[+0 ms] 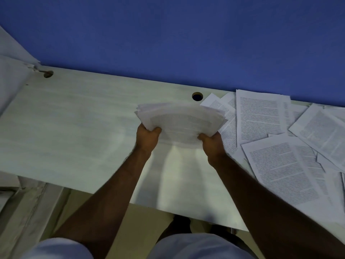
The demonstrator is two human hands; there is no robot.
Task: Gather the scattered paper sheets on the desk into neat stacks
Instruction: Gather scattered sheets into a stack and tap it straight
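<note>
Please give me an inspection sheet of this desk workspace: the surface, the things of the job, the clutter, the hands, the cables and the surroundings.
Surface: pale wood-grain desk, bare on its left part, with a round cable hole near the back edge and a second hole at the far left.
Job's things: bundle of white printed paper sheets, edges uneven, blurred; scattered white printed sheets overlapping on the right part.
Clutter: nothing seen.
Hands: left hand grips the bundle's left corner; right hand grips its right corner.
Cables: nothing seen.
Surroundings: blue wall behind the desk; white panel at left; floor below.
</note>
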